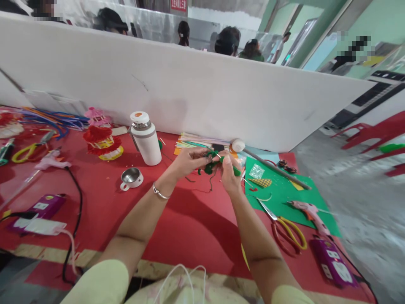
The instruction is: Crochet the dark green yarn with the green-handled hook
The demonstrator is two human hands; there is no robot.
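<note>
Above the red tabletop, my left hand (190, 161) is closed on a small dark green yarn piece (209, 168). Its fingers hide part of the piece, and a thin dark strand hangs below. My right hand (230, 174) grips a green-handled crochet hook (236, 171), whose pale shaft points left into the yarn piece. The hook's tip is hidden among the fingers and yarn. Both hands meet at the piece. Just behind them lies a bundle of pale thin sticks (202, 141).
A white thermos (148, 143) and metal cup (131, 178) stand left. Scissors (281, 228), a glue gun (308, 209) and a purple power box (333, 261) lie right, near a green sheet (284, 196). A white partition (190, 88) rises behind; people sit beyond it.
</note>
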